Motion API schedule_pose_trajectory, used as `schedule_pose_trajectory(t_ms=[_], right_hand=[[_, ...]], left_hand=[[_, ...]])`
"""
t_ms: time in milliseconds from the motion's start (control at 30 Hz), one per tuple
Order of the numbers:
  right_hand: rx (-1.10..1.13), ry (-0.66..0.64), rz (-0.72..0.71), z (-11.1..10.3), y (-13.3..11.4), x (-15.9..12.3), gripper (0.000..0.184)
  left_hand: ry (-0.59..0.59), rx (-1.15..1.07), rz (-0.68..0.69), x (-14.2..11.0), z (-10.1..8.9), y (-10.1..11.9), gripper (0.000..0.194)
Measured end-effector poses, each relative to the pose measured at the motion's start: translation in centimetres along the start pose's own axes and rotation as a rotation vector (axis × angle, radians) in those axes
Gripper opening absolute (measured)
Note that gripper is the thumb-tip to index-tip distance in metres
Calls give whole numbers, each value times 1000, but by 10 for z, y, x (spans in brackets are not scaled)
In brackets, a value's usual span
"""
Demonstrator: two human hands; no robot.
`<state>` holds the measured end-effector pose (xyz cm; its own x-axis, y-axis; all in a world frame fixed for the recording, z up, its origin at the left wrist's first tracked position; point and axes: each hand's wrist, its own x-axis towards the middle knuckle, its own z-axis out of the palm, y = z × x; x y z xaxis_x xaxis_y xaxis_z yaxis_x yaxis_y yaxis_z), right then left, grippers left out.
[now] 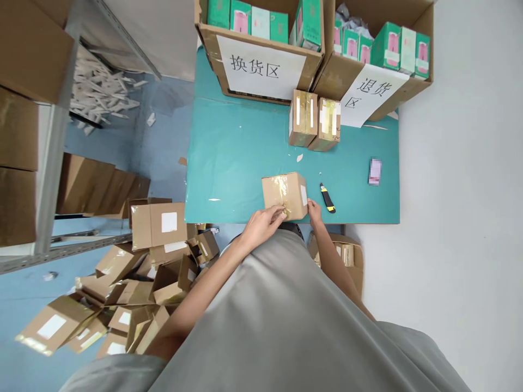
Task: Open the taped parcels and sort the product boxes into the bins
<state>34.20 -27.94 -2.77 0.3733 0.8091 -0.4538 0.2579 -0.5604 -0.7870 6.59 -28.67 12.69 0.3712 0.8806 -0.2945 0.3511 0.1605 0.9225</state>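
Observation:
A small cardboard box (pixel 272 190) with shiny tape across its top and a white label on its right side sits at the near edge of the green table. My left hand (pixel 263 224) is at the box's near edge, thumb and fingers closing together on the clear packing tape (pixel 281 188) there. At the box's right near corner, my right hand (pixel 314 211) is closed, fingertips against the cardboard. A black and yellow utility knife (pixel 327 197) lies on the table just right of my right hand.
Two taped cardboard boxes (pixel 303 117) stand mid-table. Behind them are two large cartons (pixel 261 46) of green packages, with paper signs. A phone-like object (pixel 375 171), blurred, lies right. Opened boxes (pixel 134 291) heap on the floor at left, beside a metal shelf (pixel 61 136). A white wall borders the right.

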Motion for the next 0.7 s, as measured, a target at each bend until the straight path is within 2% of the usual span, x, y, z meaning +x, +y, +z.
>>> schedule_pose_trajectory(t_ms=[133, 233, 333, 400, 533, 633, 700], right_hand=[[41, 8, 26, 9, -4, -12, 75], [111, -76, -12, 24, -12, -20, 67], [111, -171, -73, 42, -25, -26, 60], [39, -184, -88, 52, -35, -29, 56], [-187, -153, -136, 57, -55, -40, 41], [-344, -165, -271, 58, -77, -62, 35], [-418, -209, -381, 67, -98, -83, 34]], left_hand=[[184, -30, -118, -20, -27, -32, 44], [318, 9, -220, -25, -44, -68, 52], [402, 12, -348, -20, -53, -108, 56], [430, -98, -406, -15, -56, -132, 55], [454, -337, -405, -14, -59, -165, 59], [487, -423, -430, -23, -67, -180, 63], [539, -453, -477, -31, -75, -190, 63]])
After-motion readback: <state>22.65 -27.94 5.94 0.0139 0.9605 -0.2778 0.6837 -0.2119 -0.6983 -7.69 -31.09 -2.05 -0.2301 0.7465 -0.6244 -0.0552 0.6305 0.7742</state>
